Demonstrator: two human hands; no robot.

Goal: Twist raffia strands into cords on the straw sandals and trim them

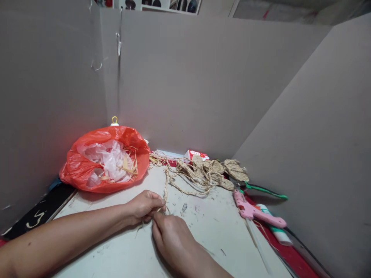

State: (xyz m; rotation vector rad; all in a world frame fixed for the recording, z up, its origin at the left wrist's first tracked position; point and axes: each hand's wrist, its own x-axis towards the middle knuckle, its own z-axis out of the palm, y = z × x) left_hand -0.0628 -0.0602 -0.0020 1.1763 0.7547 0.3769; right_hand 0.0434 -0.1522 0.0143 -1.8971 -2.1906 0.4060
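My left hand (148, 205) is closed, its thumb and fingers pinching a braided straw cord (166, 184) near the middle of the white tabletop (116, 247). From the pinch the cord runs away from me toward a tangle of braided cords (199, 177). Close against the left, my right hand (174, 235) is curled shut at the same spot, on the cord's loose strands. Its fingertips are mostly hidden behind the back of the hand. A few thin strand ends stick out below and between the hands.
A red plastic bag (87, 183) with clear plastic and straw scraps stands at the left. Flat woven pieces (236, 170) lie at the back right. A pink glue gun (255, 212), green-handled pliers (266, 190) and a white-green tube (279, 233) line the right edge. Grey panels (179, 85) enclose the table.
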